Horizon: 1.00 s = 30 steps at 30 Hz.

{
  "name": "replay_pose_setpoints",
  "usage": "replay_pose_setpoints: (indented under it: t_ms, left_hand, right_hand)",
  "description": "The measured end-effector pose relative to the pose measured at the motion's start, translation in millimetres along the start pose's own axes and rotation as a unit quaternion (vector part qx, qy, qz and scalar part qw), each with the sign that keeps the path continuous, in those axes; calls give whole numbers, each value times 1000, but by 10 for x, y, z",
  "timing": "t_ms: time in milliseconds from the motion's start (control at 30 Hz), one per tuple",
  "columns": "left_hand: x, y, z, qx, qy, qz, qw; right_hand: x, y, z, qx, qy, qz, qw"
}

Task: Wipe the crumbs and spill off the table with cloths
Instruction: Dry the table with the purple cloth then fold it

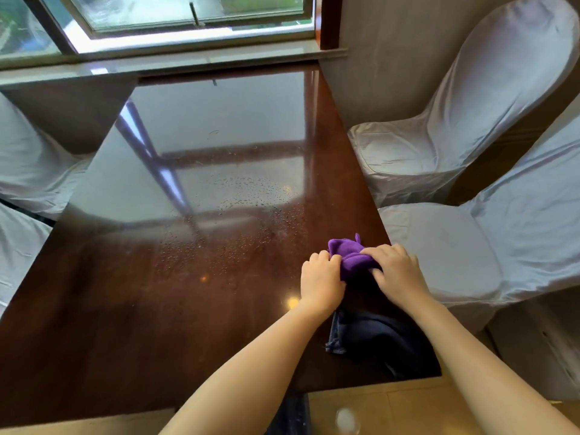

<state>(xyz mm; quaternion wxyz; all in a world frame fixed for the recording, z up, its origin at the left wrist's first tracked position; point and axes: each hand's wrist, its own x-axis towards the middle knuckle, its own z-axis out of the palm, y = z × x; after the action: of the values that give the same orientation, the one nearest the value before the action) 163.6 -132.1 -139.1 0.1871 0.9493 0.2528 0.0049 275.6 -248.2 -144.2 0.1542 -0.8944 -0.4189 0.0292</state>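
Note:
A bunched purple cloth [350,254] lies near the right edge of the glossy dark brown table [125,309]. My left hand [321,282] grips its left side. My right hand [397,271] presses on its right side. Both hands hold the same cloth. A dark blue cloth [370,335] lies on the table just below the hands, between my forearms. Many small water droplets [232,243] spread across the middle of the tabletop, left of and beyond the purple cloth. I cannot make out crumbs.
White-covered chairs stand at the right [439,146] [489,246] and at the left [28,171]. A window sill [175,58] and window run along the table's far end. Tan floor [392,409] shows below the table's near edge.

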Motion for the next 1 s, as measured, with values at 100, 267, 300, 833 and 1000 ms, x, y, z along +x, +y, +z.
replay_pose_setpoints:
  t_ms: [100, 267, 300, 833, 1000]
  left_hand:
    - [-12, -175, -167, -14, 41, -4, 999]
    - [-77, -561, -680, -39, 128, 25, 991]
    - [-90, -644, -789, -42, 138, 28, 989]
    - [-374, -1643, -462, 12, -7, 67, 998]
    - [-499, -1934, -504, -68, 54, 46, 995]
  right_hand:
    - [97, -140, -115, 51, 2, -43, 998]
    - [395, -524, -353, 159, -30, -111, 980]
    - [456, -623, -376, 174, -26, -122, 977]
    - [-5, -1285, 446, 95, -22, -100, 990]
    - [79, -1405, 774, 0, -154, -160, 975]
